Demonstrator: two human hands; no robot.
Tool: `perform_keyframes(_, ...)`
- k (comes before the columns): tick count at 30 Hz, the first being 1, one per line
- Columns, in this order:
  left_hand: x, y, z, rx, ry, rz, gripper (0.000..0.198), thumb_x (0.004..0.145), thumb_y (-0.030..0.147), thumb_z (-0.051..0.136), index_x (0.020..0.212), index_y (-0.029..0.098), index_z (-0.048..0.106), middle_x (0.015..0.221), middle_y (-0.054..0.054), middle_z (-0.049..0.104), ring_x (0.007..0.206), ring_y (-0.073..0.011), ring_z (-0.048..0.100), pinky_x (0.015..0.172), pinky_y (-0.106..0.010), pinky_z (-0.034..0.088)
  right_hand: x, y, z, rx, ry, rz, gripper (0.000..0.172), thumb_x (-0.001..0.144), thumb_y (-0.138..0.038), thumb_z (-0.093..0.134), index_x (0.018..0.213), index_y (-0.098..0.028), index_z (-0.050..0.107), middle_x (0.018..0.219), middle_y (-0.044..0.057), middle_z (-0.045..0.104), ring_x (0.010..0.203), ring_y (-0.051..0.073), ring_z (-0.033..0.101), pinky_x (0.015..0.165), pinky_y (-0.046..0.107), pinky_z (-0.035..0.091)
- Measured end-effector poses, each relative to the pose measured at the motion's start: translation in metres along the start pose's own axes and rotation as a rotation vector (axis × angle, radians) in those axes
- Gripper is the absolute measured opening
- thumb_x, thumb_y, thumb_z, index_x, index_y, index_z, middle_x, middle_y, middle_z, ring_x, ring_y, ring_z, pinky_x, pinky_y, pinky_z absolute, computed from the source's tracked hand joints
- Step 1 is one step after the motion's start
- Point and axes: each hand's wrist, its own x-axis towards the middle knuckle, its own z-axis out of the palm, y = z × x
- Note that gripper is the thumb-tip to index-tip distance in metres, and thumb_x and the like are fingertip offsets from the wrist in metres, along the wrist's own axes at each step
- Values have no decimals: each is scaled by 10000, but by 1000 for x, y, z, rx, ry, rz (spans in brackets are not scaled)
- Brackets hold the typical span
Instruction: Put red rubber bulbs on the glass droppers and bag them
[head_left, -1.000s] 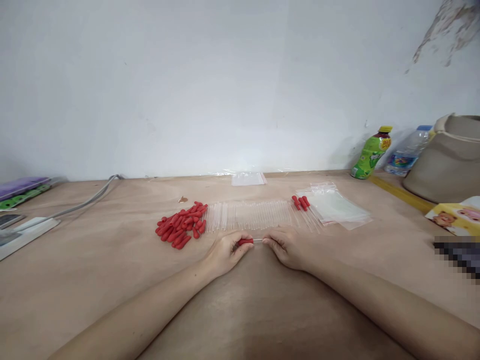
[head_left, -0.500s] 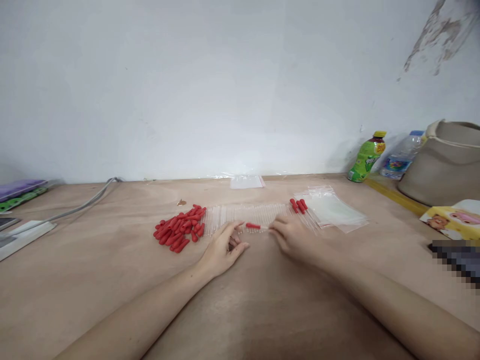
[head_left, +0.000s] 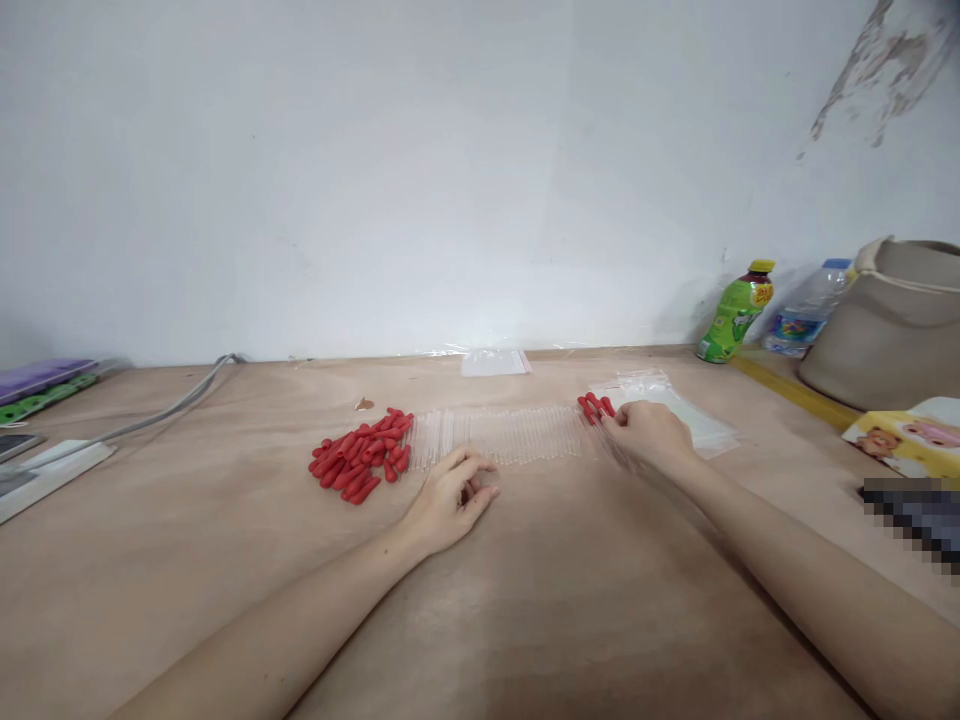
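Observation:
My left hand (head_left: pixel 450 502) rests on the table with its fingers curved and apart, nothing in it, just in front of a row of clear glass dropper tubes (head_left: pixel 510 435). Left of that row lies a heap of red rubber bulbs (head_left: pixel 349 465). My right hand (head_left: pixel 651 438) is at the row's right end, fingertips pinched on a dropper, whose body is largely hidden by the fingers. Beside those fingertips lie several droppers with red bulbs (head_left: pixel 591 408) fitted, their tubes pointing toward me.
Clear zip bags (head_left: pixel 701 428) lie beyond my right hand, and another bag (head_left: pixel 495 362) is by the wall. At right stand a green-labelled bottle (head_left: pixel 735 312), a water bottle (head_left: pixel 802 312) and a grey-brown bucket (head_left: pixel 877 330). A grey cable (head_left: pixel 180 405) crosses the left side.
My right hand has carried the red-bulbed dropper from in front of my left hand rightward to the other fitted droppers. My left hand has barely moved.

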Motion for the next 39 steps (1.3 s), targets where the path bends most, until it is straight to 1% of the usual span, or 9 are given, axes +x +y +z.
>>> perform_keyframes(4,0,0,0,11,-12,10,164,805,208,470,940,171,556,853,-42,484,628,-95,509,556,-213,459,-3,-5,0,57,-71,9,343,734,-419,412,582,-195,624,634,89,602,645,229,561,505,288,313)
perform_keyframes(8,0,0,1,5,-13,13,149,805,218,474,906,167,571,855,-41,488,619,-91,508,553,-215,456,-2,-4,1,55,-90,41,347,728,-411,413,544,-189,606,619,81,596,636,219,563,522,285,326)
perform_keyframes(11,0,-1,1,-3,-8,16,139,806,218,476,887,164,575,855,-40,489,618,-89,510,551,-215,457,-1,-3,3,-16,-60,71,374,711,-477,412,540,-196,589,630,72,600,648,231,565,533,291,340)
perform_keyframes(14,0,-1,1,-7,-5,20,136,806,219,478,879,163,578,852,-41,493,610,-88,511,549,-217,459,-3,-5,4,-53,9,22,396,708,-530,394,593,-211,597,664,59,606,676,236,564,554,299,348)
perform_keyframes(19,0,-1,1,-7,-2,23,134,806,212,478,878,164,581,851,-42,496,613,-91,511,558,-224,462,-10,-14,9,-76,-8,-86,284,716,-438,416,655,-245,616,700,37,611,702,242,570,568,312,358)
perform_keyframes(22,0,-2,1,-4,-8,24,131,805,197,478,878,157,577,850,-41,487,617,-88,509,557,-218,456,-12,-19,13,-102,-9,-67,241,712,-381,438,725,-229,624,734,56,615,721,251,575,576,319,370)
perform_keyframes(26,-1,-2,2,1,-8,24,125,803,187,477,879,156,571,855,-40,480,621,-85,505,560,-215,453,-16,-25,16,-112,21,-64,256,738,-367,425,833,-207,601,793,73,617,745,260,581,583,327,387)
perform_keyframes(31,0,-2,2,7,-11,30,123,804,189,475,875,159,571,855,-39,480,626,-88,499,568,-218,455,-19,-28,16,-136,40,-107,229,761,-326,396,823,-220,590,815,64,621,770,262,581,586,341,397)
perform_keyframes(39,-1,-3,2,-9,-15,24,115,799,187,482,865,159,572,864,-41,490,626,-88,509,571,-221,458,-15,-28,14,-197,-92,-67,333,791,-335,340,769,-169,629,812,113,622,795,279,583,632,380,411)
